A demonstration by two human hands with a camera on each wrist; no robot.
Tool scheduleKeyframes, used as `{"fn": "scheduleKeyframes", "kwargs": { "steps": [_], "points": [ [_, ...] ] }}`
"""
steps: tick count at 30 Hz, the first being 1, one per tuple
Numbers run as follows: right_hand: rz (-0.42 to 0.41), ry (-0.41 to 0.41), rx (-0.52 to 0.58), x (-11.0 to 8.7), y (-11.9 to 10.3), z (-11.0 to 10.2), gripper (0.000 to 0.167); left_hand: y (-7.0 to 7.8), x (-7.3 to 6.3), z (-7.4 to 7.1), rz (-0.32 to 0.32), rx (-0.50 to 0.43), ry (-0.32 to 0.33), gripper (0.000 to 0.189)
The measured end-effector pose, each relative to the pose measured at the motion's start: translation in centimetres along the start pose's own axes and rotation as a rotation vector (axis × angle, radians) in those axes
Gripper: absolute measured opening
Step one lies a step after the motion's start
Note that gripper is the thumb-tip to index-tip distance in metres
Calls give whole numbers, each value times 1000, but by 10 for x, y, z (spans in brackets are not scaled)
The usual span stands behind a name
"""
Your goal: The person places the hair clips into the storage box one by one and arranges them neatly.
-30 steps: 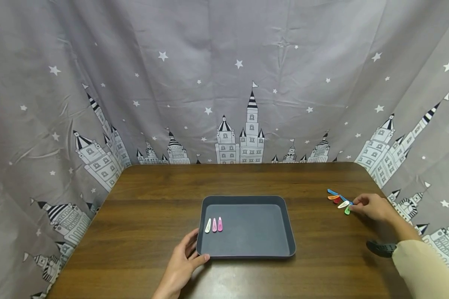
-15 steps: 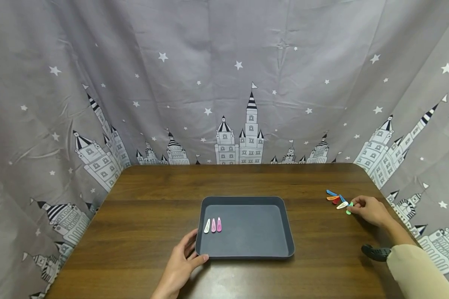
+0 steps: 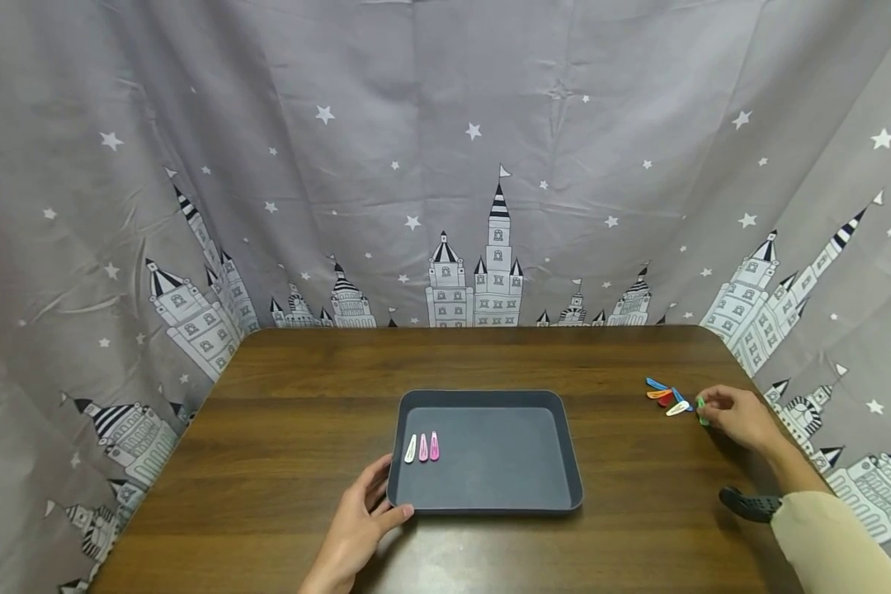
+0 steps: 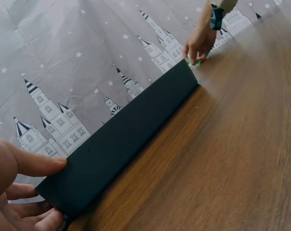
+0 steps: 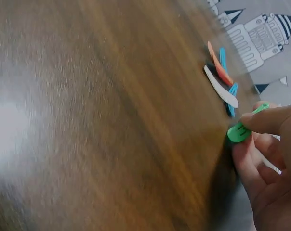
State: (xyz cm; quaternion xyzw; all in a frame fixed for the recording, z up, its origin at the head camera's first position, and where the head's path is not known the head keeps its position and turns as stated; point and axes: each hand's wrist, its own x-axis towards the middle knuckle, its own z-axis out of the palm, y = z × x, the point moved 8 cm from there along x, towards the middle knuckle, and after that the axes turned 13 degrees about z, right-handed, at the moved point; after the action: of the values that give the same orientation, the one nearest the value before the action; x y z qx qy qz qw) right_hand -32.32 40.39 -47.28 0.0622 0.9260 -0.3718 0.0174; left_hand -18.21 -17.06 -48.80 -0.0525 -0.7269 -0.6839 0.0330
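Note:
My right hand [image 3: 738, 419] pinches a green snap hair clip [image 5: 240, 133] between thumb and fingertips at the right of the table. Just left of it lies a small pile: a white hair clip [image 3: 678, 407], a red one [image 3: 666, 401], an orange one [image 3: 658, 394] and blue ones [image 3: 656, 384]. My left hand [image 3: 362, 518] grips the near left corner of a dark grey tray [image 3: 490, 509], thumb on the rim and fingers round the side wall. Inside the tray, at its left, a pale clip [image 3: 411, 449] and two pink clips [image 3: 429, 446] lie in a row.
The brown wooden table [image 3: 297, 396] reaches back to a grey curtain [image 3: 371, 165] printed with castles and stars. A black strap-like piece [image 3: 748, 503] sticks out from the right sleeve [image 3: 824, 536].
My right hand has drawn the green clip off to the right, away from the white clip, and the clip has turned in the fingers. My left hand stays at the tray corner.

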Motion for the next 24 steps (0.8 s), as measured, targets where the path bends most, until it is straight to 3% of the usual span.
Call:
{"fn": "scheduleKeyframes", "kwargs": {
  "steps": [7,24],
  "points": [
    [35,-133,216,3,-10,13,25,-1,1,0,2,-4,-6,82],
    [92,-216,352,9,-62,50,34,-2,0,1,5,-16,-8,83]
  ]
}}
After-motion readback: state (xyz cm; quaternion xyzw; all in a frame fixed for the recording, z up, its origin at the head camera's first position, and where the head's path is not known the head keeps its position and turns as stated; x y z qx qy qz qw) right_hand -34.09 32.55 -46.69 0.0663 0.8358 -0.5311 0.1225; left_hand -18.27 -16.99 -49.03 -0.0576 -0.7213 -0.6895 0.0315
